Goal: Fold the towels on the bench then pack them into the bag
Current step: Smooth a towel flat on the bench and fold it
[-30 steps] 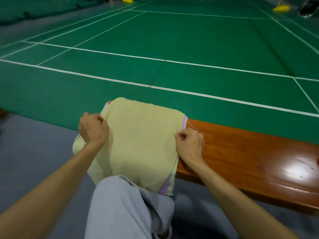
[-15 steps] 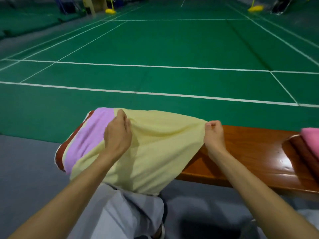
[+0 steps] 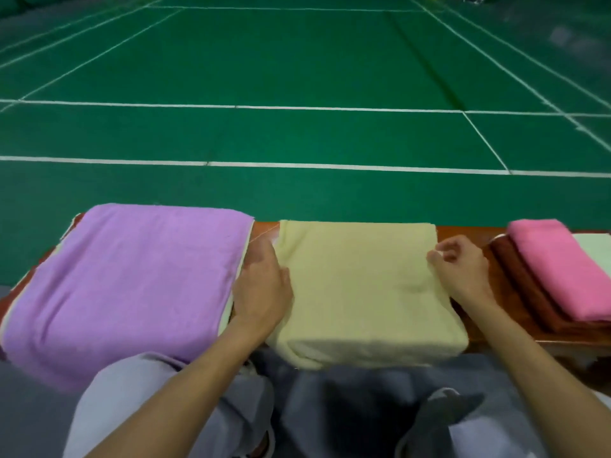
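Note:
A pale yellow towel (image 3: 360, 292) lies spread flat across the wooden bench (image 3: 463, 234) in front of me. My left hand (image 3: 261, 285) grips its left edge, fingers tucked under the cloth. My right hand (image 3: 463, 269) pinches the right edge with curled fingers. To the left a purple towel (image 3: 132, 282) tops a stack of unfolded towels that overhangs the bench end. At the right lie folded towels: a pink one (image 3: 558, 266) on a brown one (image 3: 529, 292), with a light green one (image 3: 595, 249) behind. No bag is in view.
Beyond the bench stretches a green court floor (image 3: 297, 61) with white lines. My knees in grey trousers (image 3: 158, 401) are below the bench's near edge. Bare wood shows between the yellow towel and the brown one.
Both hands carried the yellow towel off the stack to the right and laid it flat on the bench. The purple towel is now uncovered, and the view has swung right to show the folded pile.

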The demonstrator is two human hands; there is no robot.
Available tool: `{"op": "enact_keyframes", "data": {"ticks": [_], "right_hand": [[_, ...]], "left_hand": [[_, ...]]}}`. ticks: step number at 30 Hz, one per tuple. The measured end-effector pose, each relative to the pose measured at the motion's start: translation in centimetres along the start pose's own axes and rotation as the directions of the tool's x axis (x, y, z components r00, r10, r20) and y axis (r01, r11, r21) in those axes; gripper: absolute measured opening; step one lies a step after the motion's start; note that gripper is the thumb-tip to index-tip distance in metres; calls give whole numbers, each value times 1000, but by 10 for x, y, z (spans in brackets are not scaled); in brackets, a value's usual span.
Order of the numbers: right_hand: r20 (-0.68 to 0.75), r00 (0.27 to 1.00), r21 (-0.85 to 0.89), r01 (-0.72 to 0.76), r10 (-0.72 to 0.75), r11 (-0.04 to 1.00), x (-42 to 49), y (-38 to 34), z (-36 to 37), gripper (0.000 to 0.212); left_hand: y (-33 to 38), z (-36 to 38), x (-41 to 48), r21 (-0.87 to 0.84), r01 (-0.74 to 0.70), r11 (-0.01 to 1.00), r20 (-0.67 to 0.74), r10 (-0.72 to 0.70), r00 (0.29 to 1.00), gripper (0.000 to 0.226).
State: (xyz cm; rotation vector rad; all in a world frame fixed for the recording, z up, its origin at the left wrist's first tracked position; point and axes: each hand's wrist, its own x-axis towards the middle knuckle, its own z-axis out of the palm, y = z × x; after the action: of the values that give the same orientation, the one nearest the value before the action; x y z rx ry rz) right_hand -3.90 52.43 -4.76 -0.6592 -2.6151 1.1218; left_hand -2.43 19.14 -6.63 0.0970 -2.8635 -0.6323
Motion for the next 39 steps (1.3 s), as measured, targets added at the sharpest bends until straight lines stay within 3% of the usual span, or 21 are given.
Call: {"op": "enact_keyframes", "data": {"ticks": [3,5,8,14,20,23,26,28,31,34,36,37,39], "right_hand": [[-24,956,-407,259,-293,876,-17,-11,4,50],[200,891,-483,452,-408,750,-32,-20,18,70],[530,760,-448,628,-377,636,-45,-11,44,75],[457,833,-524,535,-312,662,-26,21,20,77],[361,891,-519,437,-276,734,-25,30,8,76],[128,948,-465,316,-290,827,-29,17,4,65],[-49,985,-529,116,-167,841,-29,6,-11,46],[-17,994,-586,81,-112,806,-28,6,-14,41],[69,979,-593,194,-190,782,-28,7,-8,30],[162,962,-354,263,-218,897,-31,-5,-14,25],[250,958,55,132,-142,990,-30,-11,-21,15],[296,948,267,36,-118,963,-29,-11,-26,13],[359,917,556,-59,-176,829,-23,-9,-38,38]], "left_hand": [[13,0,0,152,-113,982,-1,114,993,72],[22,10,2,177,-236,956,162,208,965,80],[27,27,1,202,-342,918,325,266,907,80],[-3,23,11,218,-280,935,276,216,936,79],[-15,16,9,86,-194,977,227,171,959,80],[-4,8,3,-9,-47,999,72,47,996,69],[6,-2,-1,79,-21,997,-85,27,996,42],[6,-5,2,38,12,999,-46,-11,999,22],[3,-8,9,-93,72,993,132,-60,989,19],[4,-25,19,-375,323,869,312,-210,927,9],[5,-43,24,-504,470,724,452,-243,858,20],[4,-53,25,-550,498,670,502,-211,839,29],[0,-71,27,-632,499,592,575,-74,815,49]]}}
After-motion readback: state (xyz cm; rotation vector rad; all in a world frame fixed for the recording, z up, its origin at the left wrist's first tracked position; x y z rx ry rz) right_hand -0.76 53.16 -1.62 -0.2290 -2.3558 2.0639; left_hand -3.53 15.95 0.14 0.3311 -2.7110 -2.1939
